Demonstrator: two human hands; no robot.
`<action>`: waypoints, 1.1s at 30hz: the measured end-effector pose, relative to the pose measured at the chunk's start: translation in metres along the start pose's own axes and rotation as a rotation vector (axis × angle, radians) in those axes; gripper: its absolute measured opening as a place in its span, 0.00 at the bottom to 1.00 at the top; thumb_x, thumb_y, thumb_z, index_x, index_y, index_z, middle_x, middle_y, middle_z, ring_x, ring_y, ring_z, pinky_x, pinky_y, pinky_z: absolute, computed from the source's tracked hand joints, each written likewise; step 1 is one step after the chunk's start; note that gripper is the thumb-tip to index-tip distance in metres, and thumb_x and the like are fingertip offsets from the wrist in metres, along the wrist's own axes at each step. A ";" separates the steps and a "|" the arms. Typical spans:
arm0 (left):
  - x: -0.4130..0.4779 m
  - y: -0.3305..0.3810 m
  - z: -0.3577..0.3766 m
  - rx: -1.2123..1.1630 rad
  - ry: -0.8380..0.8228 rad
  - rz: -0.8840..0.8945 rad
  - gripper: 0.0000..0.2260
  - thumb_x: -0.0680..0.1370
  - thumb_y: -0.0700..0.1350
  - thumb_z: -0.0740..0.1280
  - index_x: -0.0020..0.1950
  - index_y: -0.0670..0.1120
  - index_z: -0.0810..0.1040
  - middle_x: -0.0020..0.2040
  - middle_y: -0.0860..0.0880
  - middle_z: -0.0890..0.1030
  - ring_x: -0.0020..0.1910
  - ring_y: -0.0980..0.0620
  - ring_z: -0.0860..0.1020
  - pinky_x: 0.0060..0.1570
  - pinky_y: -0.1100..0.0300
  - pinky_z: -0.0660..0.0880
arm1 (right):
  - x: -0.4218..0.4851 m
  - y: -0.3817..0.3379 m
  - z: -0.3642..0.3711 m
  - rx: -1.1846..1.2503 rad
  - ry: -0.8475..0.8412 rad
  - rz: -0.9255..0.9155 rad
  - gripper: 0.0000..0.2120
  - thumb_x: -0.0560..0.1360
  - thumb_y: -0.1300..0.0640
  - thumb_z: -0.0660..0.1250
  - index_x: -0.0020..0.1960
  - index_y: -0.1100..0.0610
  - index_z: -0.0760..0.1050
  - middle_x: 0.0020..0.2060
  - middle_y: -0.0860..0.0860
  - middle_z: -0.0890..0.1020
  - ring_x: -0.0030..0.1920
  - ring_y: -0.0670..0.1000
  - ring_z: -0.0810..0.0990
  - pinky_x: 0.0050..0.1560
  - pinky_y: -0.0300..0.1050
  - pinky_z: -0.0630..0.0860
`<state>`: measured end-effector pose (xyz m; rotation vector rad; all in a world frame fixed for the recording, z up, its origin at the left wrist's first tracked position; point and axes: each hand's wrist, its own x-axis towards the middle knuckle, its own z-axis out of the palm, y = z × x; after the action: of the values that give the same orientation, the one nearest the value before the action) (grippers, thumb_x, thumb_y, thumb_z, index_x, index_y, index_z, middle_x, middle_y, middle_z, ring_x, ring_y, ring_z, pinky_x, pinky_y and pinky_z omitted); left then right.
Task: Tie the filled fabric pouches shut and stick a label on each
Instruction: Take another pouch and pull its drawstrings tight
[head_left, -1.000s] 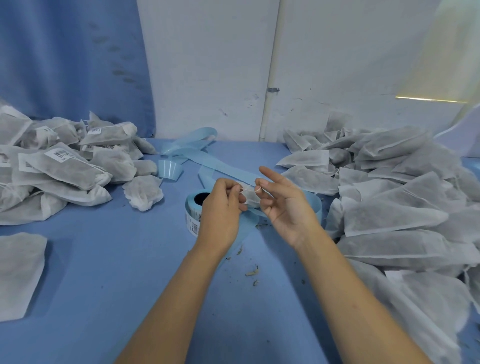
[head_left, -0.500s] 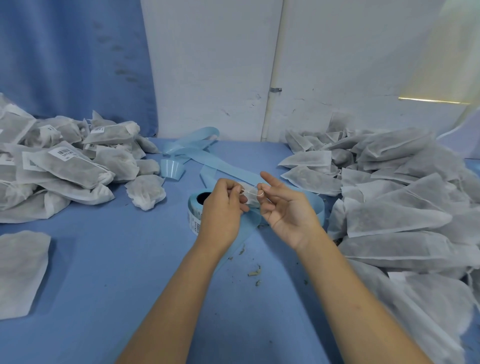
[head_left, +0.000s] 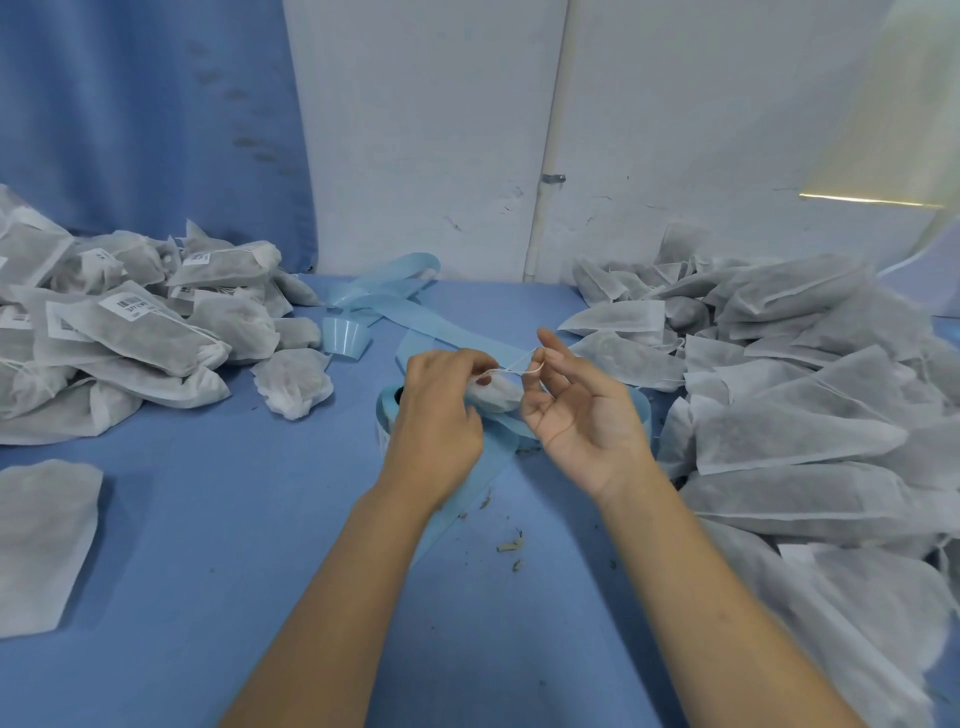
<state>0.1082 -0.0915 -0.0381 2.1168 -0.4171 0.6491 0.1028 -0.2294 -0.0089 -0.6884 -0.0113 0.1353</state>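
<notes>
- We are holding one filled pouch (head_left: 496, 392) in the air between both hands, directly above the label roll and near the middle of the table. Lifting it off the surface is giving the cord room to be worked.
- The pouch is showing as a small bundle of thin white non-woven fabric, with grey filling shading through. The left hand is covering most of it, so we cannot tell whether its mouth is already gathered.
- A thin white drawstring (head_left: 511, 370) is running from the pouch top across to the right hand.
- The left hand (head_left: 441, 415) is gripping the pouch with curled fingers, its back toward the camera, and is acting as the anchor against the pull.
- The right hand (head_left: 582, 421) is lying palm up and mostly spread. Only the thumb and a fingertip are closing on the drawstring. We are judging this as looping the cord for the knot.
- The label roll (head_left: 384, 410) is sitting beneath the hands, with its pale blue backing strip (head_left: 415, 332) trailing toward the wall. This is putting the next label within easy reach.
- Unlabelled pouches are lying heaped in the right pile (head_left: 789, 426), and barcoded ones are lying in the left pile (head_left: 135, 332). This is suggesting a right-to-left work flow.
- Dry crumbs (head_left: 509, 545) are lying on the blue table (head_left: 208, 519).
</notes>
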 end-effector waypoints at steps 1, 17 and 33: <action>0.000 -0.002 0.000 -0.016 -0.002 0.002 0.22 0.70 0.27 0.60 0.58 0.45 0.77 0.51 0.56 0.72 0.51 0.64 0.67 0.52 0.77 0.62 | 0.000 0.000 0.001 0.002 -0.016 -0.003 0.17 0.65 0.66 0.68 0.54 0.59 0.77 0.34 0.50 0.78 0.31 0.46 0.77 0.31 0.35 0.72; 0.001 0.018 -0.003 -0.484 0.426 -0.177 0.12 0.79 0.38 0.63 0.46 0.56 0.70 0.41 0.63 0.79 0.43 0.60 0.79 0.45 0.64 0.74 | -0.003 0.011 0.005 -0.771 0.199 -0.392 0.05 0.74 0.64 0.70 0.44 0.55 0.81 0.33 0.46 0.83 0.39 0.44 0.80 0.46 0.36 0.77; 0.020 0.024 -0.016 -0.977 0.496 -0.620 0.11 0.80 0.40 0.55 0.51 0.46 0.77 0.45 0.48 0.81 0.43 0.52 0.80 0.40 0.60 0.78 | -0.006 0.014 0.015 -0.558 0.081 -0.180 0.04 0.75 0.61 0.69 0.45 0.60 0.82 0.42 0.53 0.86 0.44 0.48 0.84 0.43 0.38 0.80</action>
<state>0.1076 -0.0934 -0.0026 1.0062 0.1932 0.4337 0.0949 -0.2101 -0.0058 -1.2449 -0.0343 -0.0747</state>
